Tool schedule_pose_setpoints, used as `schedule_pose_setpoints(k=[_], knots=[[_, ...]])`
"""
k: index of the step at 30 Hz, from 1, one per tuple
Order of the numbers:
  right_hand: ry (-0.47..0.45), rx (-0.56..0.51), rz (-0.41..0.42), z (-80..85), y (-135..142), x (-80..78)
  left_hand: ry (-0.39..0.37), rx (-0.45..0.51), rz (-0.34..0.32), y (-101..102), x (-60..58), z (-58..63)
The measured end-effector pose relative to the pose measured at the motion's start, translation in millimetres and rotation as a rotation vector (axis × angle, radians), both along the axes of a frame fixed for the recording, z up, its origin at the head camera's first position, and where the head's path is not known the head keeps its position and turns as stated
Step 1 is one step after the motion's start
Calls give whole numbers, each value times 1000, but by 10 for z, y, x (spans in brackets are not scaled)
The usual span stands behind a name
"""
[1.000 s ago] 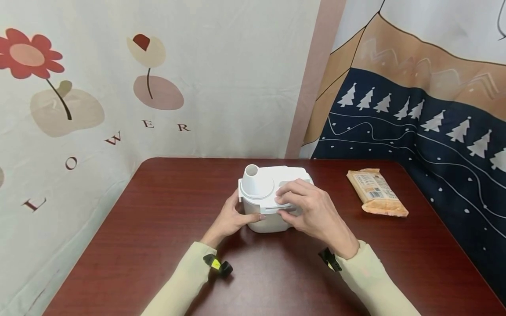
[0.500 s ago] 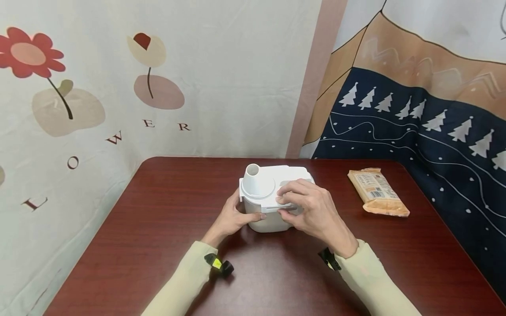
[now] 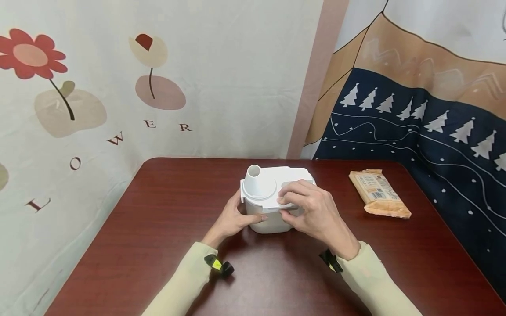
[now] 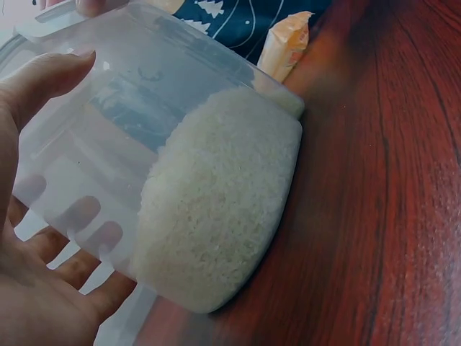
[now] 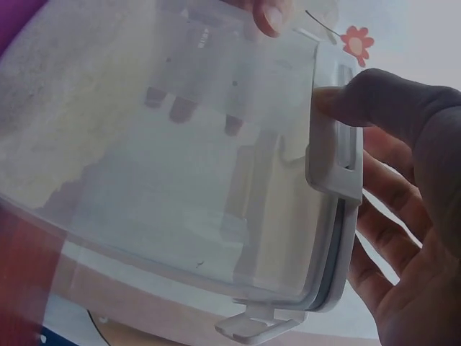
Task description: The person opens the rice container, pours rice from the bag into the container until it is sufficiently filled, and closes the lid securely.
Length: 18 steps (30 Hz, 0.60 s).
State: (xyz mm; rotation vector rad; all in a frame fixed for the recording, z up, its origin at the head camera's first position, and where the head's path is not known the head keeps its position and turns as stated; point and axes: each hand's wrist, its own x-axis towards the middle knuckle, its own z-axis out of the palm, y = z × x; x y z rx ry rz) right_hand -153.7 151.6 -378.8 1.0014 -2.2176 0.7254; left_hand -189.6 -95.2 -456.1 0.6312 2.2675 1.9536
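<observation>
A see-through rice container (image 3: 272,226) with a white lid (image 3: 278,172) stands on the table. From the lid's left part rises a cone-shaped spout (image 3: 253,175). White rice (image 4: 223,180) fills the lower part. My left hand (image 3: 232,219) grips the container's left side, thumb along the front wall and fingers round the far side. My right hand (image 3: 310,202) is at the lid's front edge. Its thumb presses the front clip (image 5: 333,137) while the fingers rest on the lid top, pinching the edge. Another clip (image 5: 259,324) sticks out from the lid's side.
An orange and white packet (image 3: 379,193) lies at the right back of the dark red table (image 3: 178,188). Behind the table hang printed cloths, a pale one (image 3: 237,87) with flowers and a dark blue one (image 3: 367,127) with trees.
</observation>
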Motion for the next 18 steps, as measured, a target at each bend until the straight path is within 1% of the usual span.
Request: schedule_pose_setpoints(k=[4, 10, 14, 18], knots=[[-21, 17, 0, 5, 23, 11, -10, -7, -3, 5, 8, 6], [-109, 52, 21, 31, 80, 36, -3, -55, 0, -2, 33, 31], [-162, 45, 71, 86, 115, 42, 26, -68, 6, -20, 40, 48], [-184, -7, 115, 139, 165, 26, 38, -68, 38, -15, 40, 53]])
